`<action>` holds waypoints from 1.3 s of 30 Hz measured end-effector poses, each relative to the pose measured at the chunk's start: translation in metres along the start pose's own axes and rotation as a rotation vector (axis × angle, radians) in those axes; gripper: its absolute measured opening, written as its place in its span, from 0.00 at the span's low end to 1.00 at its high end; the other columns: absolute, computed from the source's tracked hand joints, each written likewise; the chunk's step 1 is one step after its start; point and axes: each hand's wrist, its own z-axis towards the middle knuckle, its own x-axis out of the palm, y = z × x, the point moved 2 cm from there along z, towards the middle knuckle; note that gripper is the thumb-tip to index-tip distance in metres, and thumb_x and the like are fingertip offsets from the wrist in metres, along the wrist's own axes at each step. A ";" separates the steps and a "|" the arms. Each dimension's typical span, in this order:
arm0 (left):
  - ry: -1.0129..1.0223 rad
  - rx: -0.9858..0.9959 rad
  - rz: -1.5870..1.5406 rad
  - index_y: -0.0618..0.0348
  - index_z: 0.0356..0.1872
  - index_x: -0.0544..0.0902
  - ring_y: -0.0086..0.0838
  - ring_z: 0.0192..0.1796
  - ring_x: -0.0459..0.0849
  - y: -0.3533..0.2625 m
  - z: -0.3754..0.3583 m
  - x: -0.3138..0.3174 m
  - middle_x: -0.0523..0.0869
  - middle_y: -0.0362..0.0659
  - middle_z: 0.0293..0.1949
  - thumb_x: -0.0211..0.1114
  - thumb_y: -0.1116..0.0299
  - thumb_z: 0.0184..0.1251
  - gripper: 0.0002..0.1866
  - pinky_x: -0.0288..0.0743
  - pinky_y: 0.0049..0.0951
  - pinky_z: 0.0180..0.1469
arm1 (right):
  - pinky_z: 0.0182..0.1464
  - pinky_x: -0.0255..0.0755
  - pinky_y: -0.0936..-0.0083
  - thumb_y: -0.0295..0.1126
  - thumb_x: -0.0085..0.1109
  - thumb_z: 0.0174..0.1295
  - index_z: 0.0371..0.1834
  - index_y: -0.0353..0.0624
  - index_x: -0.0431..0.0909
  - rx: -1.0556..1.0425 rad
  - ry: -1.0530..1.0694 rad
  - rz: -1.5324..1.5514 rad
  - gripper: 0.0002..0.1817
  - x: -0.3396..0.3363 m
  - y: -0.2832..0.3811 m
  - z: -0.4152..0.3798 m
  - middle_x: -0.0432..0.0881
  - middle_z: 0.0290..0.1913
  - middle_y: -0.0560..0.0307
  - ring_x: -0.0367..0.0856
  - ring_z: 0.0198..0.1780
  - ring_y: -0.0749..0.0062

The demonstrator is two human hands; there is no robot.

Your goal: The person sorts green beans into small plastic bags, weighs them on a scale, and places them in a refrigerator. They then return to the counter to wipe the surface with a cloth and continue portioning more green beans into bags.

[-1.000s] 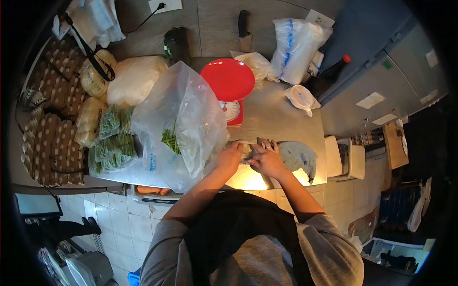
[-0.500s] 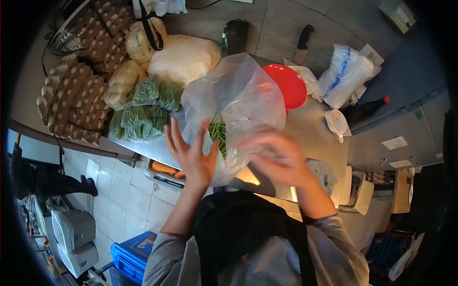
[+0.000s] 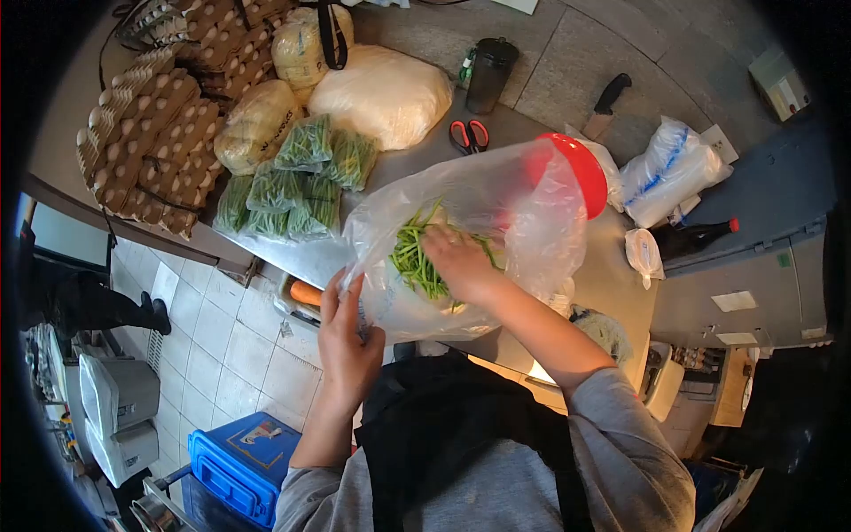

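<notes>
A large clear plastic bag [image 3: 532,230] lies opened out on the metal table, with loose cut green beans [image 3: 412,257] inside it. My right hand [image 3: 461,266] reaches into the bag, its fingers curled down on the beans. At the bag's near left edge, my left hand [image 3: 348,337] pinches the plastic between thumb and fingers. Several small packed bags of green beans [image 3: 306,199] are piled to the left of the large bag. A red plate or lid [image 3: 589,182] shows partly behind the plastic.
Stacked egg trays [image 3: 146,151] and a big white sack [image 3: 381,97] stand at the back left. Red-handled scissors [image 3: 468,136], a dark tumbler [image 3: 493,75] and a knife [image 3: 605,106] lie beyond the bag. A dark bottle [image 3: 696,235] is at the right.
My right hand has moved into the bag and down onto the beans. My left hand has come down to the bag's edge and closed on it. The bag is spread wider; scissors now show.
</notes>
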 end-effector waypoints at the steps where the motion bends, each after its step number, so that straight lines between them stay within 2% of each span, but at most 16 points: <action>1: 0.008 -0.010 -0.036 0.62 0.57 0.71 0.51 0.60 0.69 -0.001 -0.001 -0.002 0.67 0.58 0.59 0.54 0.85 0.38 0.34 0.67 0.38 0.58 | 0.66 0.52 0.52 0.22 0.49 0.52 0.64 0.40 0.58 -0.139 -0.065 -0.133 0.31 0.013 0.004 0.004 0.58 0.67 0.45 0.56 0.69 0.51; 2: -0.004 0.038 -0.010 0.62 0.58 0.70 0.52 0.61 0.69 0.004 -0.001 -0.002 0.66 0.57 0.59 0.54 0.85 0.38 0.35 0.67 0.38 0.58 | 0.67 0.50 0.51 0.22 0.52 0.50 0.65 0.41 0.56 -0.177 -0.049 -0.160 0.35 0.026 0.003 0.007 0.56 0.68 0.46 0.54 0.70 0.53; 4: 0.000 0.002 -0.035 0.61 0.59 0.70 0.52 0.61 0.68 0.005 -0.001 -0.003 0.66 0.57 0.60 0.54 0.85 0.38 0.35 0.67 0.38 0.58 | 0.68 0.45 0.50 0.24 0.58 0.46 0.69 0.43 0.51 -0.250 -0.018 -0.218 0.43 0.034 0.002 0.014 0.52 0.70 0.50 0.50 0.72 0.56; 7: 0.007 -0.004 -0.046 0.61 0.59 0.69 0.52 0.61 0.68 0.006 -0.002 -0.004 0.66 0.57 0.60 0.54 0.84 0.38 0.36 0.67 0.38 0.58 | 0.68 0.46 0.49 0.25 0.66 0.37 0.71 0.44 0.46 -0.103 0.231 -0.054 0.53 0.018 -0.014 0.025 0.52 0.70 0.50 0.50 0.72 0.58; 8: 0.008 0.001 -0.046 0.60 0.59 0.69 0.52 0.61 0.68 0.006 -0.003 -0.004 0.66 0.57 0.60 0.54 0.84 0.38 0.36 0.67 0.38 0.58 | 0.69 0.46 0.51 0.29 0.72 0.32 0.71 0.43 0.42 -0.062 0.316 0.042 0.59 0.016 -0.023 0.030 0.51 0.71 0.48 0.49 0.72 0.58; 11: -0.011 0.005 -0.030 0.60 0.60 0.69 0.52 0.61 0.68 0.009 -0.006 -0.002 0.66 0.57 0.60 0.55 0.84 0.38 0.37 0.67 0.38 0.58 | 0.69 0.47 0.53 0.33 0.75 0.29 0.71 0.40 0.41 0.071 0.319 0.441 0.63 0.002 -0.033 0.035 0.49 0.71 0.45 0.49 0.72 0.59; 12: -0.001 -0.005 -0.039 0.59 0.60 0.69 0.52 0.61 0.68 0.010 -0.006 -0.003 0.66 0.57 0.60 0.55 0.84 0.38 0.37 0.67 0.38 0.58 | 0.69 0.48 0.56 0.37 0.76 0.29 0.70 0.35 0.40 0.126 0.248 0.500 0.64 0.002 -0.032 0.033 0.48 0.70 0.38 0.50 0.71 0.52; 15: 0.025 -0.004 -0.068 0.59 0.61 0.68 0.52 0.62 0.67 0.011 -0.006 -0.002 0.65 0.58 0.60 0.55 0.85 0.39 0.37 0.67 0.38 0.58 | 0.69 0.49 0.59 0.39 0.75 0.32 0.69 0.31 0.39 0.391 0.339 0.177 0.64 0.011 -0.012 0.030 0.47 0.69 0.31 0.47 0.71 0.45; 18: 0.039 0.039 -0.086 0.59 0.61 0.67 0.53 0.62 0.67 0.010 -0.005 0.003 0.64 0.58 0.60 0.55 0.86 0.40 0.37 0.66 0.38 0.59 | 0.67 0.52 0.60 0.42 0.73 0.33 0.68 0.29 0.40 0.505 0.313 0.174 0.62 0.018 0.006 0.028 0.49 0.66 0.27 0.47 0.69 0.40; 21: 0.048 0.046 -0.071 0.60 0.61 0.67 0.53 0.61 0.67 0.009 -0.003 0.004 0.64 0.58 0.60 0.56 0.86 0.40 0.37 0.66 0.38 0.59 | 0.64 0.56 0.58 0.42 0.73 0.33 0.67 0.29 0.42 0.493 -0.043 0.453 0.61 0.055 -0.001 0.036 0.51 0.66 0.29 0.51 0.67 0.39; 24: 0.042 0.061 -0.075 0.62 0.61 0.67 0.54 0.61 0.67 0.009 -0.001 0.005 0.65 0.59 0.59 0.56 0.86 0.40 0.37 0.65 0.39 0.59 | 0.61 0.62 0.59 0.41 0.71 0.35 0.64 0.28 0.48 0.525 -0.051 0.512 0.55 0.054 0.000 0.029 0.62 0.59 0.30 0.62 0.61 0.41; 27: 0.021 0.054 -0.113 0.63 0.60 0.67 0.53 0.61 0.67 0.011 -0.001 0.003 0.66 0.59 0.58 0.55 0.86 0.40 0.36 0.64 0.38 0.60 | 0.59 0.64 0.63 0.40 0.70 0.37 0.60 0.28 0.57 0.419 0.210 0.409 0.47 0.013 -0.007 0.024 0.72 0.51 0.33 0.71 0.55 0.45; 30: -0.002 0.029 -0.131 0.63 0.60 0.67 0.51 0.61 0.66 0.011 -0.004 -0.001 0.68 0.57 0.57 0.53 0.87 0.40 0.35 0.62 0.37 0.61 | 0.58 0.65 0.66 0.39 0.69 0.37 0.55 0.29 0.62 0.477 0.275 0.529 0.41 -0.009 -0.016 0.013 0.77 0.44 0.35 0.76 0.50 0.48; 33: 0.015 0.033 -0.115 0.63 0.59 0.68 0.50 0.62 0.66 0.000 -0.011 -0.009 0.68 0.56 0.57 0.53 0.87 0.41 0.35 0.61 0.37 0.62 | 0.61 0.61 0.61 0.39 0.66 0.40 0.52 0.32 0.64 0.582 0.455 0.477 0.36 -0.012 -0.010 0.010 0.69 0.56 0.33 0.64 0.61 0.42; 36: 0.041 0.100 -0.108 0.63 0.59 0.68 0.50 0.62 0.66 -0.012 -0.015 -0.010 0.68 0.56 0.57 0.54 0.87 0.41 0.35 0.61 0.38 0.62 | 0.61 0.61 0.59 0.32 0.61 0.43 0.52 0.32 0.64 0.399 0.184 0.005 0.31 0.032 0.017 0.014 0.68 0.56 0.34 0.65 0.60 0.43; 39: 0.048 0.166 -0.130 0.63 0.59 0.68 0.50 0.62 0.66 -0.012 -0.018 -0.008 0.68 0.56 0.57 0.56 0.87 0.41 0.35 0.61 0.38 0.62 | 0.61 0.60 0.55 0.27 0.57 0.44 0.53 0.31 0.63 0.424 -0.113 0.228 0.29 0.073 0.017 0.020 0.67 0.56 0.35 0.65 0.60 0.42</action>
